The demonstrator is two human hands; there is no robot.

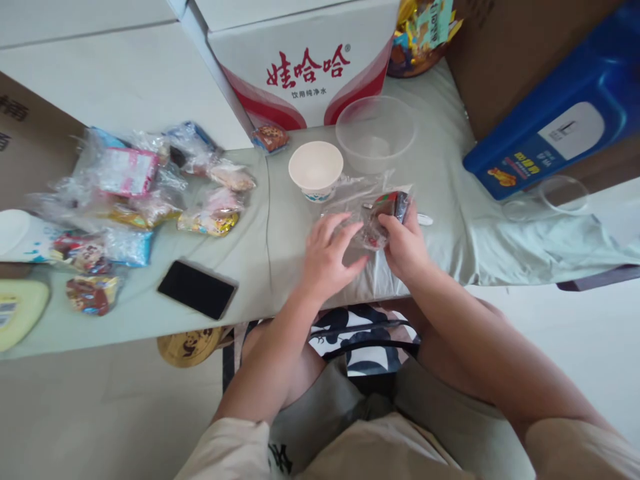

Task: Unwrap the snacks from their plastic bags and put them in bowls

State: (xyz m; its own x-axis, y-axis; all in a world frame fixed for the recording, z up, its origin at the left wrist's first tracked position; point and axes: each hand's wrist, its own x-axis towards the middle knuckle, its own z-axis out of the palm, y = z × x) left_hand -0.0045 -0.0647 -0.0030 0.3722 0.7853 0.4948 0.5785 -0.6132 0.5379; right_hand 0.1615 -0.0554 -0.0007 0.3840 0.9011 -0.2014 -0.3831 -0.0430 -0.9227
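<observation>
My right hand (406, 241) is closed on a small dark snack packet (395, 203) with red and green print, its thumb pressed on the near side. Crinkled clear plastic (345, 193) lies around the packet and spreads leftward. Fingers apart, my left hand (330, 257) is at the near left edge of that plastic; whether it touches it I cannot tell. Just beyond stands a white paper cup (316, 167). Behind the packet is a clear plastic bowl (377, 133). A small white object (425, 219) shows to the right of my right hand.
Several wrapped snacks (130, 173) are piled at the left, with a black phone (197, 289) nearer me. A white and red carton (310, 67) stands at the back. To the right are a blue jug (550, 113) and a clear cup (565, 195) on its side.
</observation>
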